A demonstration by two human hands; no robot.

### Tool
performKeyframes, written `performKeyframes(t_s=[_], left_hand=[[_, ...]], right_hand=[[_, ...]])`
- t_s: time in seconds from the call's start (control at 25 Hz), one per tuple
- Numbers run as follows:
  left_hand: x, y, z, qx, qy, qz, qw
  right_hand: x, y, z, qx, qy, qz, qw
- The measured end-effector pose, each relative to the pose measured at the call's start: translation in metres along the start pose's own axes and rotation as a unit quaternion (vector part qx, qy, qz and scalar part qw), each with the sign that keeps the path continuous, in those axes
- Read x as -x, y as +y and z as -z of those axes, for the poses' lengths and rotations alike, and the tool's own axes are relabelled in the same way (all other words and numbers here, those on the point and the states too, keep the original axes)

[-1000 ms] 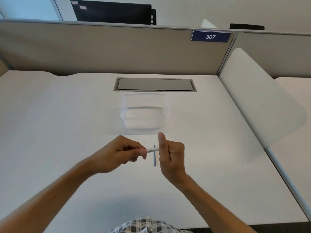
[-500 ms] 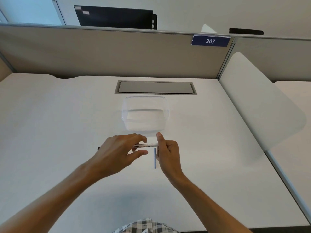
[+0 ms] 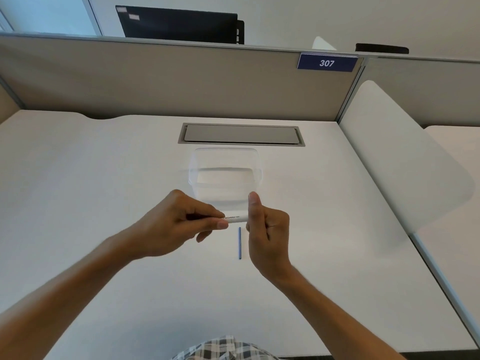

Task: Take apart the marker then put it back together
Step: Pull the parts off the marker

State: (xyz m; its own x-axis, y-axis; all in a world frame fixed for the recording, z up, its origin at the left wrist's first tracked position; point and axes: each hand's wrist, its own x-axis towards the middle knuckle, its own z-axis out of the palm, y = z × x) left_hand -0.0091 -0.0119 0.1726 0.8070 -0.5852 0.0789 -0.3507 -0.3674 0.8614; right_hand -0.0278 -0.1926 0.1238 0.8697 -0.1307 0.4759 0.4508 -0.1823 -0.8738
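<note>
A white marker barrel (image 3: pixel 234 218) with dark print lies level between my two hands, a little above the desk. My left hand (image 3: pixel 179 224) pinches its left part between thumb and fingers. My right hand (image 3: pixel 267 227) is closed around its right end, thumb pointing up. Most of the barrel is hidden inside the hands. A thin blue rod (image 3: pixel 239 242) lies on the desk just below the barrel, close to my right hand, pointing toward me.
A clear plastic container (image 3: pixel 226 175) stands just behind my hands. Further back a grey cable hatch (image 3: pixel 241 133) is set into the white desk (image 3: pixel 91 190). Beige partition walls close the back and right sides.
Both hands with the barrel have risen slightly toward the container. The left fingers have curled back onto the barrel. The blue rod has stayed in place on the desk.
</note>
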Motion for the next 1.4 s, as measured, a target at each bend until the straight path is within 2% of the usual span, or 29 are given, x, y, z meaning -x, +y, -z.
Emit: performKeyframes(t_s=[0.12, 0.2, 0.24, 0.28, 0.36, 0.44, 0.48, 0.52, 0.64, 0.76, 0.84, 0.92, 0.96, 1.04, 1.12, 1.16, 1.2, 1.28, 1.4], left_hand=[[-0.003, 0.009, 0.017, 0.119, -0.143, 0.087, 0.979], [-0.004, 0.013, 0.019, 0.105, -0.169, 0.105, 0.974], [-0.004, 0.014, 0.016, 0.081, -0.143, 0.108, 0.980], [-0.004, 0.013, 0.011, 0.047, -0.098, 0.102, 0.989], [-0.002, 0.005, 0.001, -0.115, 0.003, 0.033, 0.993], [0.000, -0.011, -0.005, -0.349, 0.063, -0.049, 0.934], [0.001, -0.016, -0.007, -0.415, 0.075, -0.066, 0.905], [0.002, -0.021, -0.007, -0.444, 0.080, -0.070, 0.890], [0.004, -0.026, -0.014, -0.455, 0.091, -0.090, 0.881], [0.005, -0.028, -0.013, -0.419, 0.109, -0.088, 0.897], [0.003, -0.025, -0.010, -0.352, 0.114, -0.058, 0.927], [-0.001, -0.018, -0.005, -0.218, 0.094, -0.017, 0.971], [-0.003, -0.013, -0.002, -0.138, 0.075, 0.003, 0.988], [-0.006, -0.005, 0.009, -0.005, -0.002, 0.063, 0.998], [-0.006, -0.003, 0.021, 0.073, -0.109, 0.127, 0.983], [-0.005, -0.002, 0.024, 0.088, -0.141, 0.142, 0.976], [-0.004, -0.003, 0.025, 0.088, -0.145, 0.145, 0.975], [-0.003, -0.004, 0.019, 0.054, -0.087, 0.128, 0.986], [0.000, -0.010, 0.008, -0.055, 0.028, 0.073, 0.995]], right_hand=[[-0.008, 0.000, 0.009, 0.087, -0.013, 0.246, 0.965], [-0.009, 0.008, 0.011, 0.118, -0.010, 0.292, 0.949], [-0.008, 0.011, 0.011, 0.122, -0.001, 0.259, 0.958], [-0.006, 0.013, 0.009, 0.114, 0.009, 0.185, 0.976], [0.000, 0.013, 0.004, 0.044, -0.002, -0.040, 0.998], [0.005, 0.018, -0.001, -0.007, -0.041, -0.225, 0.973], [0.007, 0.021, -0.002, -0.017, -0.060, -0.279, 0.958], [0.009, 0.023, -0.002, -0.031, -0.076, -0.312, 0.946], [0.010, 0.025, -0.002, -0.077, -0.093, -0.350, 0.929], [0.008, 0.021, -0.005, -0.080, -0.075, -0.303, 0.947], [0.008, 0.018, -0.007, -0.049, -0.061, -0.229, 0.970], [0.008, 0.018, -0.006, -0.016, -0.053, -0.145, 0.988], [0.007, 0.018, -0.005, 0.007, -0.052, -0.093, 0.994], [0.005, 0.019, 0.001, 0.063, -0.062, 0.041, 0.995], [0.003, 0.024, 0.008, 0.115, -0.092, 0.186, 0.972], [0.002, 0.027, 0.010, 0.132, -0.104, 0.228, 0.959], [0.002, 0.030, 0.011, 0.142, -0.109, 0.237, 0.955], [0.002, 0.032, 0.012, 0.147, -0.099, 0.184, 0.967], [0.006, 0.028, 0.008, 0.102, -0.099, 0.012, 0.990]])
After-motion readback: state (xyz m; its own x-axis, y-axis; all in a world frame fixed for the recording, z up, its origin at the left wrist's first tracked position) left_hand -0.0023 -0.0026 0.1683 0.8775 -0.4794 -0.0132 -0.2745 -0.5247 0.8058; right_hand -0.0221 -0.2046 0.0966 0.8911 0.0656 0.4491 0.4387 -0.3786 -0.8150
